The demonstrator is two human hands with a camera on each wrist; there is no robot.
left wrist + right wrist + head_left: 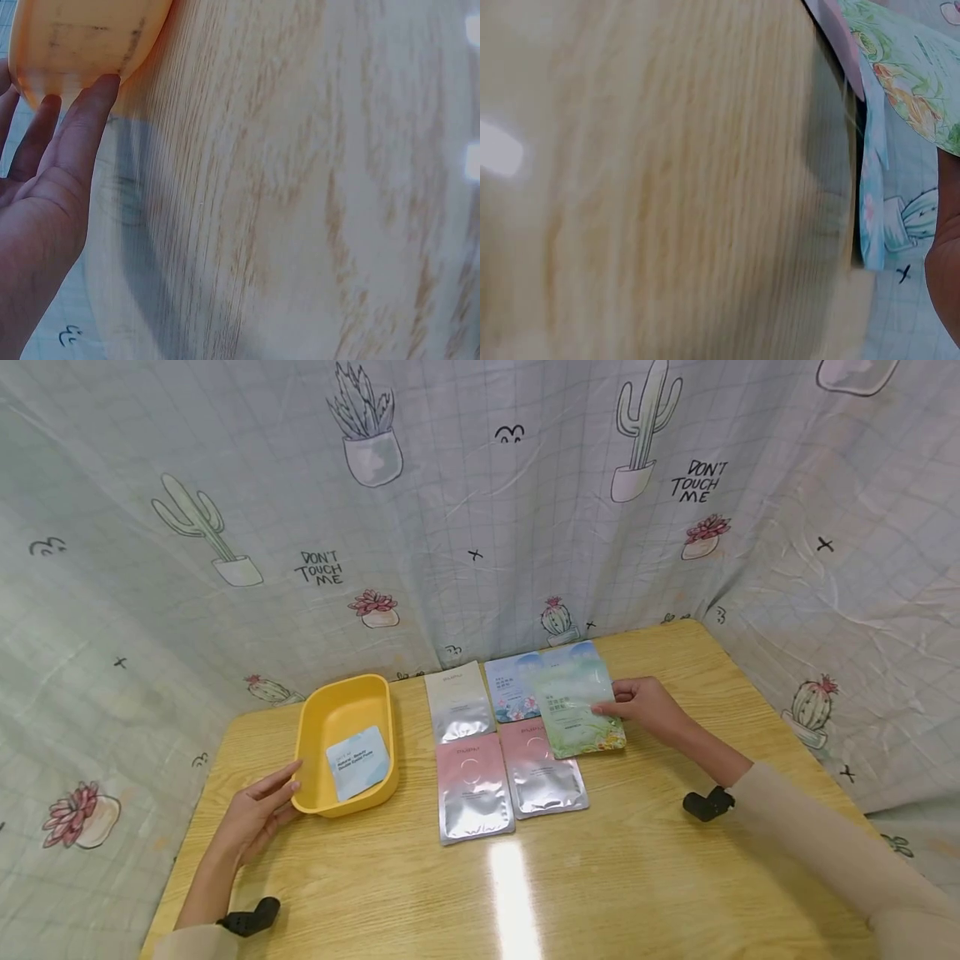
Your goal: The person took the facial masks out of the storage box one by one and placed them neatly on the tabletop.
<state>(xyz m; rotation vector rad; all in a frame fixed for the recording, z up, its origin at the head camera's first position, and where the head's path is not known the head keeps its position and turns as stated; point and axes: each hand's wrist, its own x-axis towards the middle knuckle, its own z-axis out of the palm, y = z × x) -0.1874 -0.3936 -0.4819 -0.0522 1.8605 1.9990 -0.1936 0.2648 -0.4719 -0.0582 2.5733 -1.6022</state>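
Observation:
On the left, my left hand [257,814] touches the outer side of a yellow plastic tray [393,768] near its front left corner. In the left wrist view its fingers [88,124] lie extended against the tray wall. A small light-blue printed packet [358,762] lies inside the tray. My right hand [643,703] pinches the right edge of a green floral sheet mask packet [576,706], its thumb on the front. Parts of a blue floral packet [517,681] and a pink-and-silver packet [546,785] lie beneath or behind the green one.
Beside these, another pink-and-silver packet [474,785] and a cream-and-silver packet [459,702] lie on the wooden table [615,877]. A curtain printed with cacti [450,510] hangs behind the table and along both sides.

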